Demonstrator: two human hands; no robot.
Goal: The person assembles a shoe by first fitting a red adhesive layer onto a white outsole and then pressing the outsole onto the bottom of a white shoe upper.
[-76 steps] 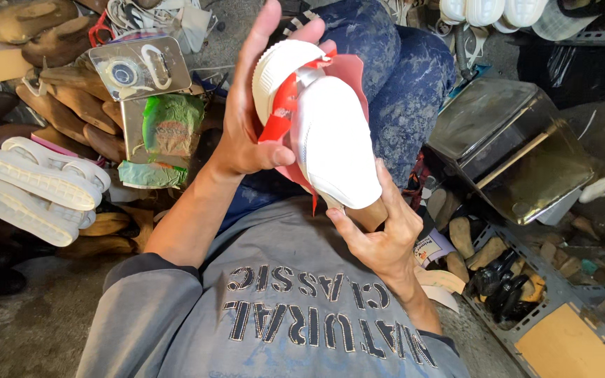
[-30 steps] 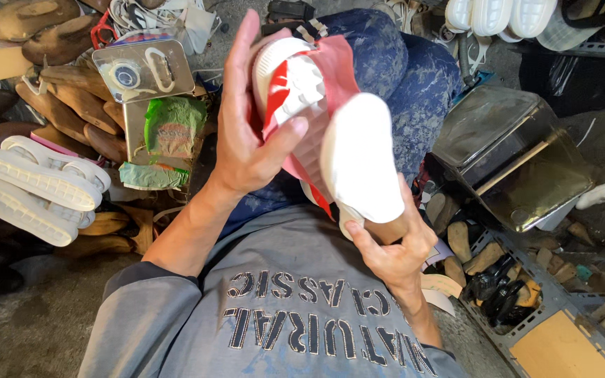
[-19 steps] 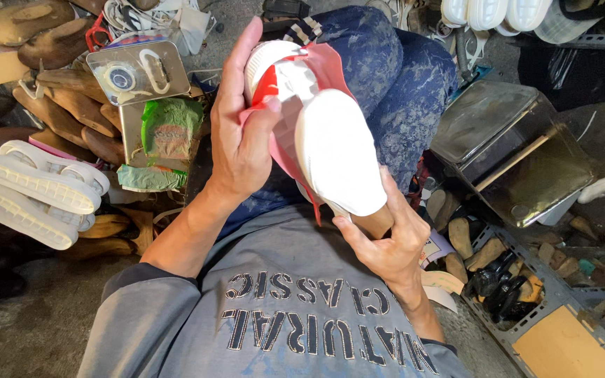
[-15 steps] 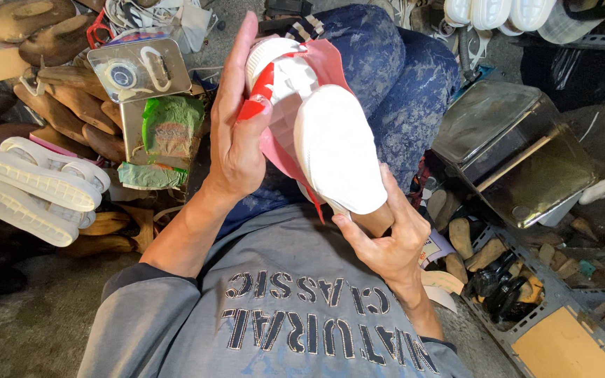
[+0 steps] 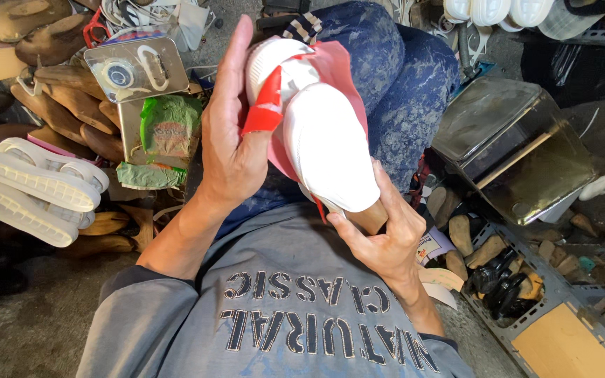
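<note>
Held up at centre: white rubber shoe sole (image 5: 327,143), matt and finely textured, over pink cloth upper (image 5: 341,77), with tan wooden last (image 5: 369,218) showing smooth below. Red glossy tape (image 5: 266,105) wrapped on one thumb. Far left: shiny dented metal tin (image 5: 136,66). Left: ridged matt white rubber soles (image 5: 33,183). Right: glossy scuffed metal box (image 5: 519,147). Near: soft grey knit cloth sleeves (image 5: 148,329).

This is a shoemaker's workshop, cramped and worked at floor level. Wooden shoe lasts (image 5: 57,105) lie heaped on the left beside 2 white ridged soles (image 5: 33,185). More white soles (image 5: 488,10) hang at the top right. A metal tray (image 5: 568,329) on the right holds further lasts and dark shoe parts, next to an open glue-stained tin box (image 5: 519,147). The bare concrete floor (image 5: 29,329) is dusty.
</note>
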